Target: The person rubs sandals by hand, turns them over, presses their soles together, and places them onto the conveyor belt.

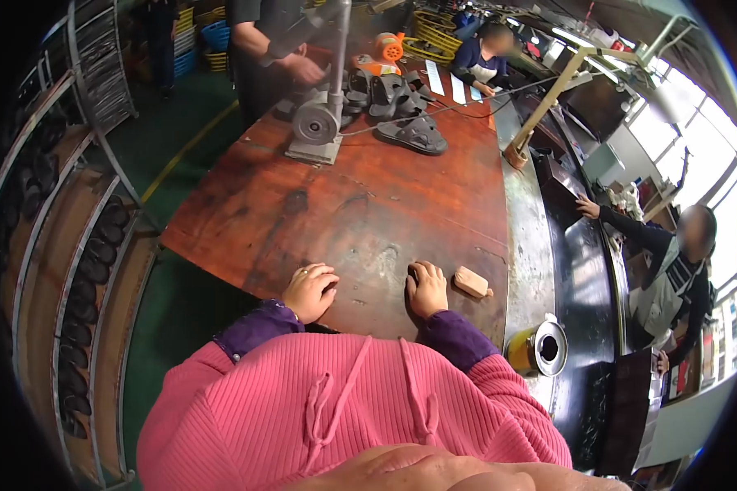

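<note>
My left hand (309,293), with a ring on one finger, rests at the near edge of the brown wooden table (303,221). Its fingers are loosely curved and apart from the thumb, and I see nothing in it. Palm down on the same table lies my right hand (427,289), fingers a little bent, also without anything visible in it. Just right of it, not touched, is a small tan block (472,282) with a narrow end. Farther back on the table are black sandals (413,133) beside a grey machine with a round wheel (315,124).
A yellow can (538,349) stands at the right on a metal ledge by a dark conveyor (581,286). Shoe racks (98,245) line the left. One person works behind the machine, another at the far end, a third beyond the conveyor. An orange blower (390,47) sits at the back.
</note>
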A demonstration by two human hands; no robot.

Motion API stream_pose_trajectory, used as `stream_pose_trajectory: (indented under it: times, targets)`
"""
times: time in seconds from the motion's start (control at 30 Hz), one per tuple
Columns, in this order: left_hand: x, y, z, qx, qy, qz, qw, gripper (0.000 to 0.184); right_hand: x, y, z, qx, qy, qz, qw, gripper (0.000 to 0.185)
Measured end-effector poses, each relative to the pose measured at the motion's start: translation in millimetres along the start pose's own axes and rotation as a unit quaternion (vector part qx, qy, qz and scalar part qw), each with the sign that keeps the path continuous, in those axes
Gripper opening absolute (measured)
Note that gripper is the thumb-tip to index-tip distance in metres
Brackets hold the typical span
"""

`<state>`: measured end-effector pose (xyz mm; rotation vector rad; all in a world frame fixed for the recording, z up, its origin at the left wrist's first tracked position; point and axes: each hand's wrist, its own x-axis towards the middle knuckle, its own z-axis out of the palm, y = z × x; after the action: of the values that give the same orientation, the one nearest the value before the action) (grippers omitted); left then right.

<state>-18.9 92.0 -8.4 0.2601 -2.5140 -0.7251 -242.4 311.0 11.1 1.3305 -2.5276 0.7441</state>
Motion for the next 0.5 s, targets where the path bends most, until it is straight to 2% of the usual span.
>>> stream_pose_trajectory:
  times: [0.1, 0.2, 0.23, 0.3, 0.43, 0.5]
  targets:
    - [1, -1, 2, 0.002, 0.012, 0.004, 1.0, 0.024, 0, 0, -1, -0.004, 0.0, 0.003, 1.0, 0.026]
    - [6, 2, 5, -0.007, -0.017, 0.008, 1.0, 0.024, -5, -2, -13, -0.008, -0.008, 0.008, 1.0, 0.03]
    - [10, -2, 13, -0.028, 0.012, 0.048, 0.998, 0.021, -10, 0, -15, -0.016, -0.008, 0.028, 0.999, 0.031]
    - [12, 1, 19, -0.048, 0.017, 0.053, 0.997, 0.021, -16, 5, -15, -0.024, -0.023, 0.047, 0.998, 0.033]
    - [8, -5, 26, -0.028, 0.04, 0.063, 0.997, 0.019, -11, 11, -6, -0.017, -0.022, 0.013, 1.0, 0.029]
    - [7, -7, 21, -0.019, 0.018, 0.045, 0.999, 0.019, -7, 14, 2, -0.019, -0.012, -0.022, 0.999, 0.027]
